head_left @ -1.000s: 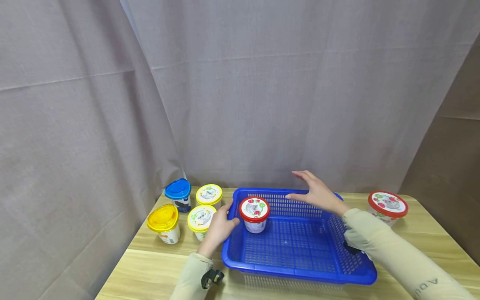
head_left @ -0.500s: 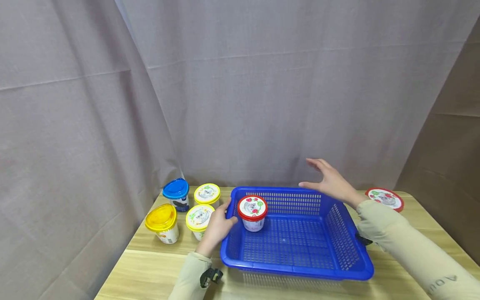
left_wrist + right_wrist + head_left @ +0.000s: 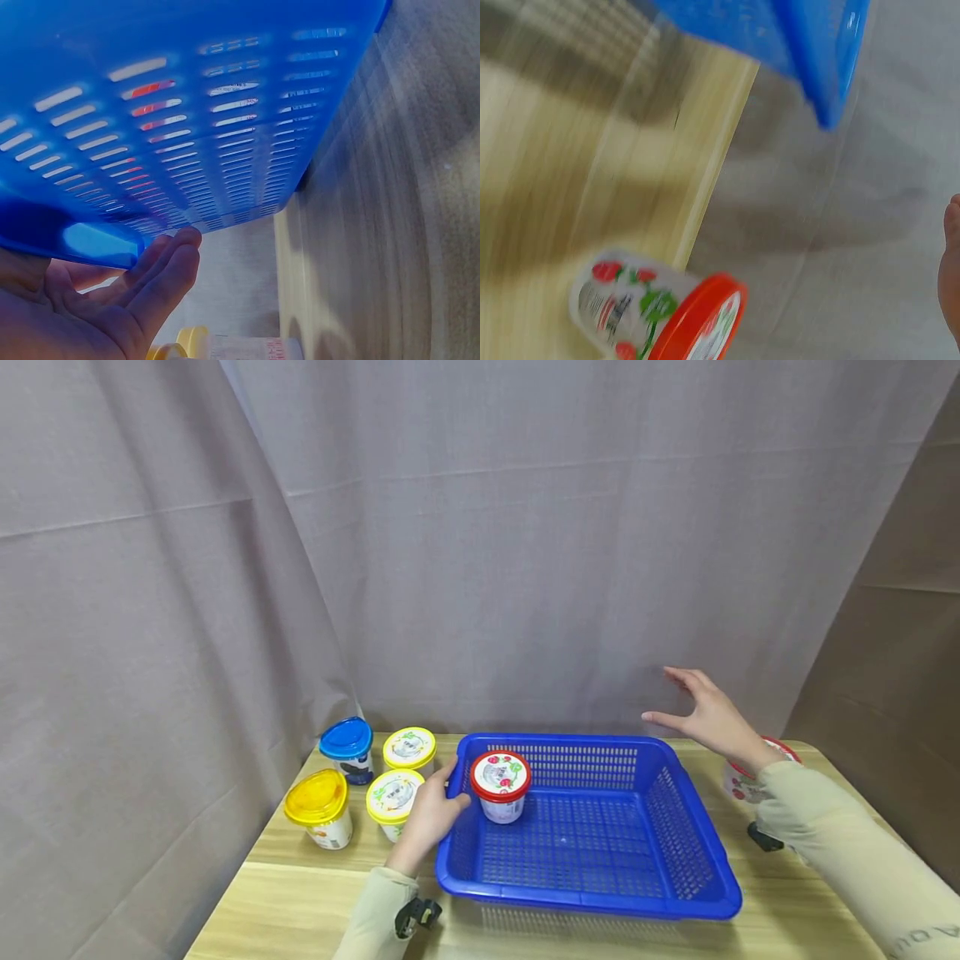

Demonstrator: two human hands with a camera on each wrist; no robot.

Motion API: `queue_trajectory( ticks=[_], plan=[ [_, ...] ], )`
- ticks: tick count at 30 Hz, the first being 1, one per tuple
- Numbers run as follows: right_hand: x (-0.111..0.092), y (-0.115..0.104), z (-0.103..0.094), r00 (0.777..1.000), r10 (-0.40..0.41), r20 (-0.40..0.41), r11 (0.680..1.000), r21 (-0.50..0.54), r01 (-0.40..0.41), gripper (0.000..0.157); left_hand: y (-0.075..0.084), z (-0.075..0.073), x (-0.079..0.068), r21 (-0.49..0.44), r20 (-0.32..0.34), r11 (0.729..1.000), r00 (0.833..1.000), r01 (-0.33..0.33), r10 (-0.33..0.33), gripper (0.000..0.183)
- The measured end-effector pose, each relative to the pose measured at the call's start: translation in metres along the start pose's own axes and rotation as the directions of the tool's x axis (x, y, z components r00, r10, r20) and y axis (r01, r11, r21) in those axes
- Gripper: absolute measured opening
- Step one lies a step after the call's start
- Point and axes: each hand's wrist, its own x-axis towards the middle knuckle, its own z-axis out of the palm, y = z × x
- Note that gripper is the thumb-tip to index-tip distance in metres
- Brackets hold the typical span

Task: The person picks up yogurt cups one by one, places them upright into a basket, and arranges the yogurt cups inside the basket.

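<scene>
In the head view, my left hand point(image 3: 433, 814) holds the left rim of a blue plastic basket point(image 3: 588, 897), thumb over the rim. The left wrist view shows its fingers point(image 3: 169, 281) outside the basket's slotted wall. A white tub with a red lid point(image 3: 501, 775), printed with red fruit, stands inside at the left. My right hand point(image 3: 708, 714) hangs in the air beyond the basket's right side, thumb and fingers spread, holding nothing. Below it, partly hidden by the wrist and sleeve, is a second red-lidded tub point(image 3: 641, 307), on the table in the right wrist view.
Left of the basket, several tubs stand on the wooden table point(image 3: 292, 902): two with pale yellow lids point(image 3: 408, 747), one with a blue lid point(image 3: 347, 739) and one with an orange-yellow lid point(image 3: 317, 797). A grey curtain point(image 3: 480, 568) hangs behind the table.
My right hand has moved right, from above the basket to near the right-hand red-lidded tub, which its arm now partly covers. The left hand stays on the rim.
</scene>
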Motion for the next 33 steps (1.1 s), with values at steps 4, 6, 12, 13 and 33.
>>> queue_trajectory(
  ticks=[4,6,12,13,33],
  plan=[
    [-0.005,0.014,-0.012,0.999,0.039,-0.014,0.999,-0.02,-0.039,0.098,0.0,-0.001,0.0,-0.005,0.009,1.0,1.0,-0.002,0.002,0.072],
    [-0.009,0.02,-0.017,0.998,0.061,-0.023,0.998,-0.026,-0.062,0.099,0.001,-0.001,0.0,-0.008,0.01,1.0,1.0,-0.004,0.004,0.072],
    [-0.016,0.034,-0.027,0.993,0.117,-0.026,0.993,-0.007,-0.117,0.104,0.001,-0.004,-0.003,-0.017,-0.014,1.0,1.0,0.001,-0.001,0.071],
    [-0.018,0.035,-0.029,0.992,0.125,-0.025,0.992,-0.002,-0.125,0.105,0.001,-0.004,-0.003,-0.02,-0.015,1.0,1.0,0.001,-0.001,0.071],
    [-0.063,0.083,-0.067,0.967,0.248,-0.055,0.968,0.055,-0.245,0.101,-0.001,-0.004,-0.002,-0.02,-0.006,1.0,1.0,0.002,-0.003,0.071]
  ],
)
